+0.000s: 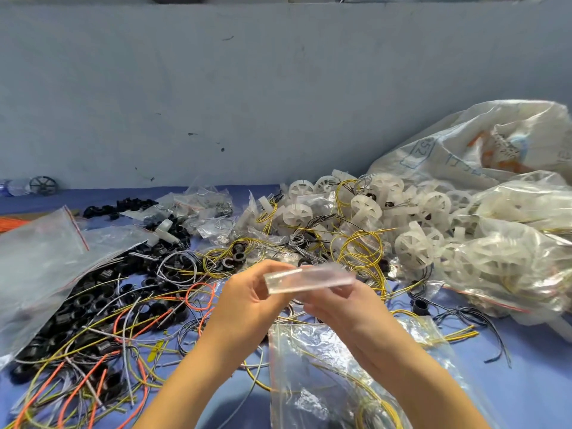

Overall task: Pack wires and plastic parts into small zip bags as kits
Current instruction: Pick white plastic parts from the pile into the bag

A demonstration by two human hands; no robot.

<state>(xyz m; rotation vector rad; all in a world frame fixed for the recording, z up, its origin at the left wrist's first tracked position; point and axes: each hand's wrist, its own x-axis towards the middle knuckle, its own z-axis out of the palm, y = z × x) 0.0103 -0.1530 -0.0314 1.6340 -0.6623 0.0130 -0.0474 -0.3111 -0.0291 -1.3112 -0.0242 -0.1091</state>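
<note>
Both my hands hold a small clear zip bag [309, 278] flat above the table's middle. My left hand [250, 295] grips its left end, thumb on top. My right hand [337, 308] pinches it from below on the right. Under them lies a tangle of yellow, orange and grey wires [102, 351] mixed with black plastic rings [89, 301]. White plastic wheels [411, 209] with yellow wires are heaped at the right. Whether the small bag holds anything I cannot tell.
A large clear zip bag [40, 261] of black rings lies open at left. Another clear bag [325, 376] with wires sits under my right forearm. Big plastic sacks [483, 144] of white wheels fill the right. Several small filled bags [204, 202] lie at the back, near a blue wall.
</note>
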